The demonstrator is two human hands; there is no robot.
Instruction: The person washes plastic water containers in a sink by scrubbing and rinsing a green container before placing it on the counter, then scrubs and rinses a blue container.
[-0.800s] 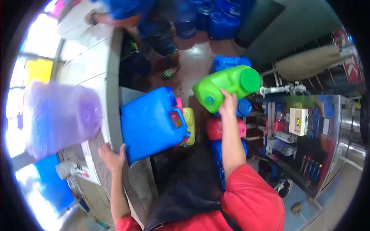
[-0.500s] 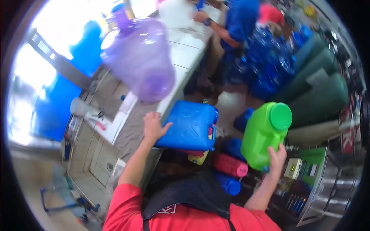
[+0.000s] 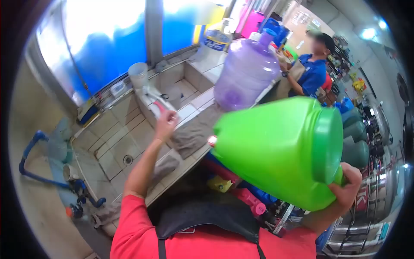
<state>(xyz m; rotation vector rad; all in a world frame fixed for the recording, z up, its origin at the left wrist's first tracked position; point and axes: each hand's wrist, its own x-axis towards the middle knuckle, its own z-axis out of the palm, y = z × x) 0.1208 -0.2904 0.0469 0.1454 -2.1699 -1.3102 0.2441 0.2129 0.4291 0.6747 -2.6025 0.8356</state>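
Observation:
My right hand (image 3: 348, 185) grips the handle of a bright green jug (image 3: 263, 146) with a wide darker green lid (image 3: 327, 144). The jug is held up on its side, its base toward the counter. My left hand (image 3: 167, 123) is over the sink edge with loosely bent fingers, holding nothing that I can see. Its fingertips are close to a pink-red handle (image 3: 159, 106) on the ledge between the basins; whether they touch is unclear. A grey cloth (image 3: 192, 136) lies on the counter beside that hand. Beyond it stands a translucent purple water bottle (image 3: 246, 71).
Two tiled sink basins (image 3: 125, 140) are at left, with a white cup (image 3: 138, 75) behind them. Blue pipes (image 3: 30, 155) run along the left wall. A pink jug (image 3: 250, 200) sits low under the counter. A co-worker in a blue shirt (image 3: 314, 71) stands at the far end.
My right hand has raised the green jug up toward the counter. My left hand has left the blue jug and moved over the sink ledge. The view has turned left and upward.

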